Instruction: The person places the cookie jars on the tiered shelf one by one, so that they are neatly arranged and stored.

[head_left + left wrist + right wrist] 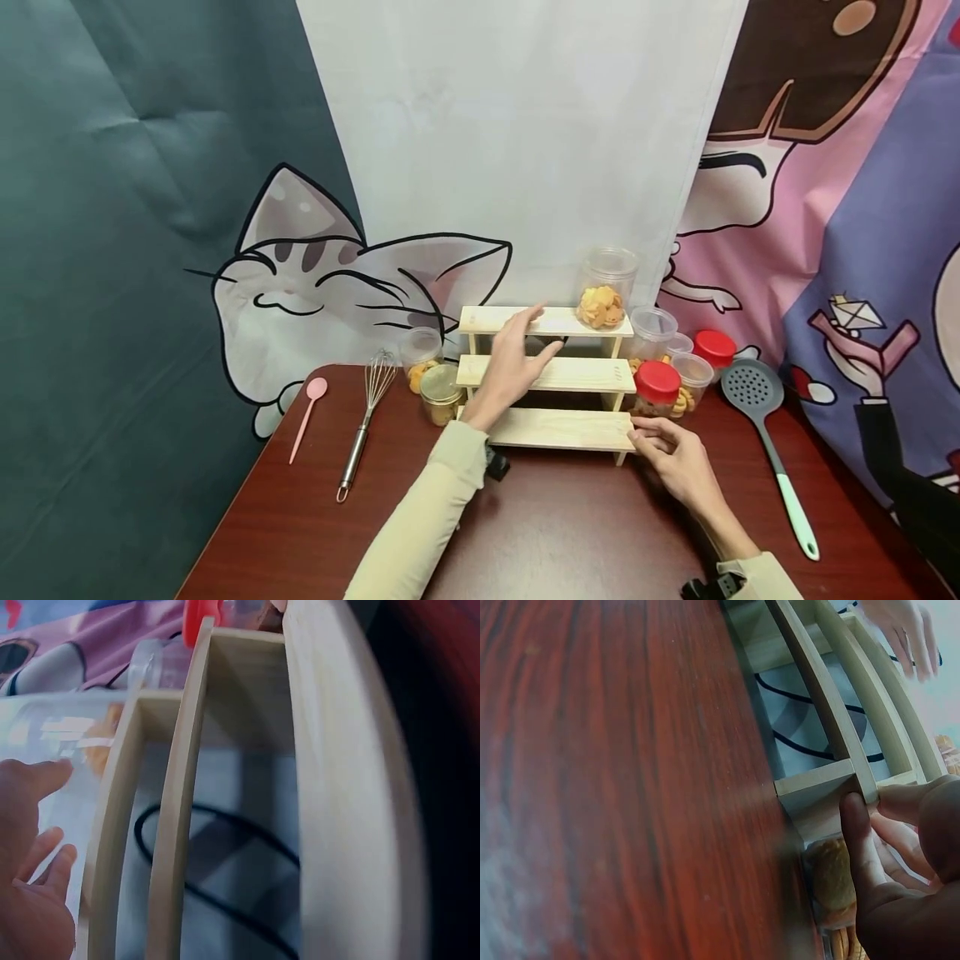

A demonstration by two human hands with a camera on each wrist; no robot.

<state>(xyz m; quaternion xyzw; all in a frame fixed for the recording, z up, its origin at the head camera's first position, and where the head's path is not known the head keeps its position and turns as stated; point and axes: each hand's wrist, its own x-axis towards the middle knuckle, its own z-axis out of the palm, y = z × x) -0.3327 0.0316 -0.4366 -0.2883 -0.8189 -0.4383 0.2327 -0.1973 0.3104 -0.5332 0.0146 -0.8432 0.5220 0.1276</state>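
Note:
A three-step wooden display rack (562, 427) stands on the table. My left hand (512, 371) is over its left half, fingers extended and holding nothing; the left wrist view shows the same hand (34, 855) beside the top step. At the right end of the lowest step, my right hand (678, 460) pinches the board's corner. Thumb and forefinger of this hand (900, 855) lie on either side of that board in the right wrist view. On the top step's right end sits a clear jar (609, 287) with yellow snacks inside.
Clear tubs and red-lidded jars (657, 383) cluster right of the rack. Two jars (441, 394) stand on its left. A whisk (367, 425) and pink spoon (311, 408) lie further left, a grey slotted turner (753, 390) at far right. Printed cloth (525, 150) hangs behind.

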